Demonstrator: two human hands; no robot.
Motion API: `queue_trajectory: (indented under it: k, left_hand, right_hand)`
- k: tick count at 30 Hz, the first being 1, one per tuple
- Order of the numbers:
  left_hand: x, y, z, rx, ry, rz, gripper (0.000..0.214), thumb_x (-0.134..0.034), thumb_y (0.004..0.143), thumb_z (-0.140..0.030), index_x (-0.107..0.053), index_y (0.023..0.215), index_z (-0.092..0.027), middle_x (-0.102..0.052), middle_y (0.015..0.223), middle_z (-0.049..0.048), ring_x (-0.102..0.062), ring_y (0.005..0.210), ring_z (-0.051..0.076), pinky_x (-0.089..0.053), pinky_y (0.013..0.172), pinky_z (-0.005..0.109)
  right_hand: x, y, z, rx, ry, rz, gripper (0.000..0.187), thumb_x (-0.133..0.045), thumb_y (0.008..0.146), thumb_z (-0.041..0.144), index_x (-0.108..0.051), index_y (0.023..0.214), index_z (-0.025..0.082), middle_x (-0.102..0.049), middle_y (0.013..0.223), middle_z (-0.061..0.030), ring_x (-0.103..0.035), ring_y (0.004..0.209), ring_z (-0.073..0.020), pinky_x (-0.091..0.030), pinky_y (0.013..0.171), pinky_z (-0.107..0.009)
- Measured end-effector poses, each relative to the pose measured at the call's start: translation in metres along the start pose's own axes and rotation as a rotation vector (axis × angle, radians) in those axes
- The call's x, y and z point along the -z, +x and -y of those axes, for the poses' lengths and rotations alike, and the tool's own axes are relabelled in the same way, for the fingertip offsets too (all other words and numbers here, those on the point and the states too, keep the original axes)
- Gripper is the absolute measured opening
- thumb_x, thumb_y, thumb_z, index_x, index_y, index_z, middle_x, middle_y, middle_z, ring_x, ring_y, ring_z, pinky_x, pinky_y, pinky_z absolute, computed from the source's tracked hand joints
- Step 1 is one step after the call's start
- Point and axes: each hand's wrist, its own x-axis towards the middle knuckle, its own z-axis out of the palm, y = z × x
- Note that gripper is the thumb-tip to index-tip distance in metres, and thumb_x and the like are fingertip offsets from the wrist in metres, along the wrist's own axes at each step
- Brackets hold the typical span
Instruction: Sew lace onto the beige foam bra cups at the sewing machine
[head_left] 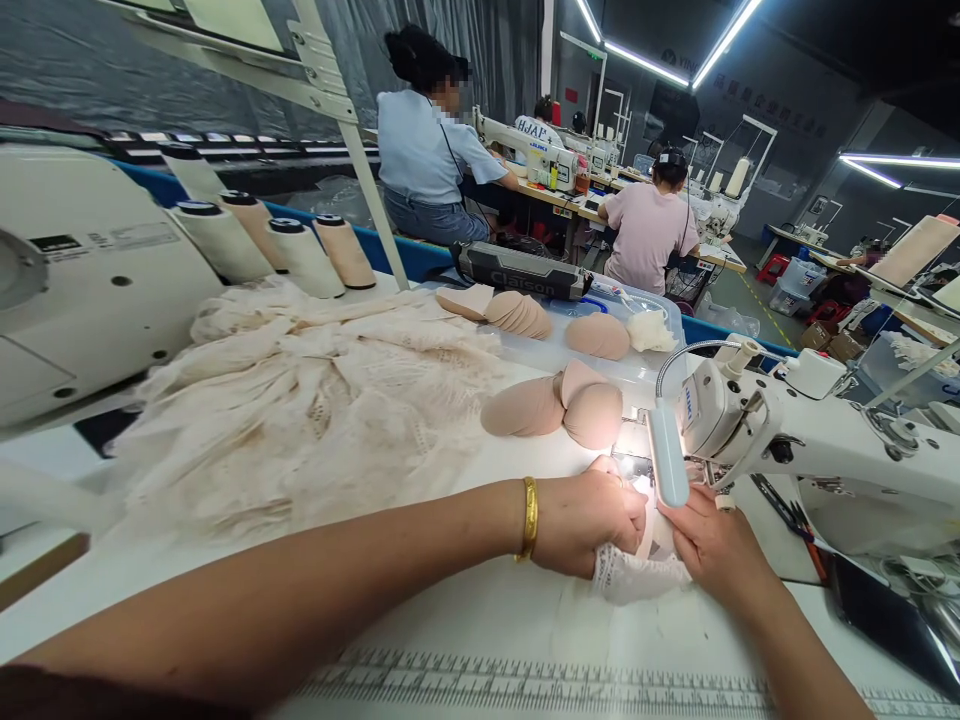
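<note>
My left hand [589,515], with a gold bangle [530,518] at its wrist, is closed on a white lace piece [637,578] in front of the sewing machine [780,425]. Stretched fingers of my right hand [712,540] lie flat on the right side of the same fabric, near the presser foot. A lit lamp [667,455] on a bent neck hides part of the needle area. Behind my left hand, beige moulded bra cups [592,412] lie on the table.
A heap of cream lace fabric [330,400] covers the table's left side. Thread cones [225,240] stand behind it. More cups [517,315] rest on a plastic lid [660,370]. Scissors [784,505] and a phone [892,620] lie at right. Co-workers [431,150] sit beyond.
</note>
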Motion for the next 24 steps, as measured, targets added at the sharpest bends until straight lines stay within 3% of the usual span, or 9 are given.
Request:
queue_trajectory:
  k: [4,15,20,24]
  left_hand:
    - [0.001,0.001,0.001,-0.005,0.008,-0.013,0.010,-0.072,0.071,-0.012,-0.066,0.068,-0.020,-0.074,0.096,-0.0030,-0.061,0.075,0.015,-0.031,0.077,0.038]
    - [0.004,0.006,0.011,-0.006,0.126,-0.053,0.017,-0.068,0.072,-0.010,-0.058,0.061,-0.018,-0.070,0.082,-0.0013,-0.058,0.076,0.018,-0.027,0.066,0.036]
    - [0.001,0.003,0.014,-0.006,0.104,-0.069,0.016,-0.067,0.071,-0.006,-0.058,0.064,-0.018,-0.074,0.094,-0.0021,-0.062,0.078,0.017,-0.033,0.074,0.038]
    - [-0.004,-0.002,0.014,-0.038,0.100,-0.082,0.017,-0.066,0.070,-0.003,-0.058,0.067,-0.018,-0.077,0.103,-0.0020,-0.065,0.081,0.017,-0.034,0.081,0.040]
  right_hand:
    - [-0.001,0.000,-0.001,0.000,0.005,0.002,0.033,-0.042,0.091,0.007,-0.067,0.100,0.026,-0.073,0.099,-0.0027,-0.060,0.085,-0.0189,-0.040,0.068,-0.027]
    - [-0.002,-0.003,-0.005,-0.023,-0.021,0.036,0.032,-0.043,0.090,0.007,-0.067,0.102,0.025,-0.073,0.107,-0.0034,-0.063,0.089,-0.0195,-0.043,0.067,-0.027]
    - [0.007,-0.001,0.003,0.021,0.032,0.024,0.037,-0.043,0.094,0.008,-0.068,0.114,0.026,-0.072,0.097,-0.0050,-0.061,0.084,-0.0195,-0.046,0.068,-0.028]
    - [0.016,0.002,0.013,0.111,0.139,0.057,0.034,-0.042,0.099,0.010,-0.071,0.104,0.025,-0.070,0.095,-0.0051,-0.057,0.083,-0.0191,-0.046,0.072,-0.029]
